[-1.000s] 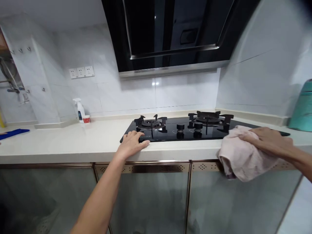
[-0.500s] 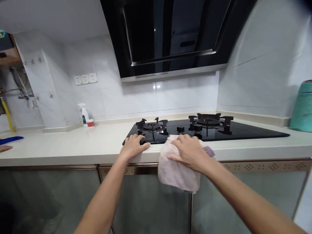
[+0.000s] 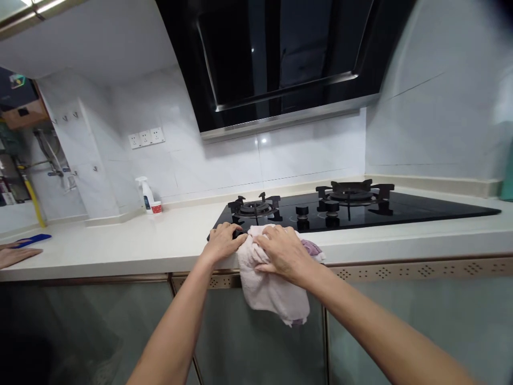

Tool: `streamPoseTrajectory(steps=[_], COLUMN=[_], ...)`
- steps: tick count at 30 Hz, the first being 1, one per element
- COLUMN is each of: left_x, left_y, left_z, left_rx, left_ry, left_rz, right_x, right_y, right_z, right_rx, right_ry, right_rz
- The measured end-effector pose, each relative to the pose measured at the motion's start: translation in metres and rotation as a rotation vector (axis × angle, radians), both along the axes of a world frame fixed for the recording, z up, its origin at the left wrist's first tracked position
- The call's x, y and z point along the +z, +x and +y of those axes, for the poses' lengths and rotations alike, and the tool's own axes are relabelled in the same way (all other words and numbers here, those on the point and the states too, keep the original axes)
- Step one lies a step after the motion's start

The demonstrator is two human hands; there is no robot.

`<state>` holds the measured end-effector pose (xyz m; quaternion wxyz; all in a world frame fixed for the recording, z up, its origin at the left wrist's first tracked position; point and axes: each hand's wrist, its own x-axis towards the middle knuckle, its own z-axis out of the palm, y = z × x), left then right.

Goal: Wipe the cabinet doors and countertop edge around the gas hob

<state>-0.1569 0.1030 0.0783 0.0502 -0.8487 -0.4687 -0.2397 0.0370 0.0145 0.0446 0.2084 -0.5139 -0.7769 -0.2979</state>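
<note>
My right hand presses a pale pink cloth against the front edge of the gas hob. Its fingers are bent over the fabric, and the cloth hangs down past the counter's edge with a purple part showing at its right. My left hand lies on the hob's front left corner, fingers outstretched, holding nothing. Its thumb tip is right beside the cloth; whether they touch I cannot tell. Two control knobs and the left burner are just behind my hands.
A black range hood overhangs the hob. A white spray bottle and a small red-and-white cup stand on the white counter. At the far left, another person's hands are beside a flat blue item.
My right hand has slid the cloth left along the front edge, close to my left hand. My left hand stays at the corner. The view has tilted slightly.
</note>
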Motion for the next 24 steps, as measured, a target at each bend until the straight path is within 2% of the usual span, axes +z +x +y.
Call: streamPoseTrajectory(steps=[4, 8, 18, 21, 24], left_x=[0.000, 0.002, 0.006, 0.006, 0.006], left_y=[0.001, 0.001, 0.003, 0.003, 0.003], left_z=[-0.002, -0.003, -0.005, -0.005, -0.006], left_rx=[-0.007, -0.016, -0.012, -0.004, 0.004], left_ry=[-0.004, -0.009, -0.034, -0.030, -0.032], left_rz=[-0.001, -0.010, -0.002, 0.004, 0.001], right_x=[-0.010, -0.024, -0.046, -0.046, -0.033], right_y=[0.045, 0.111, 0.309, 0.349, 0.370], right_z=[-0.011, -0.022, -0.053, -0.059, -0.063], right_rx=[0.037, 0.003, -0.410, -0.523, -0.712], right_ry=[0.049, 0.094, 0.049, 0.089, 0.002], right_rz=[0.029, 0.077, 0.192, 0.291, 0.397])
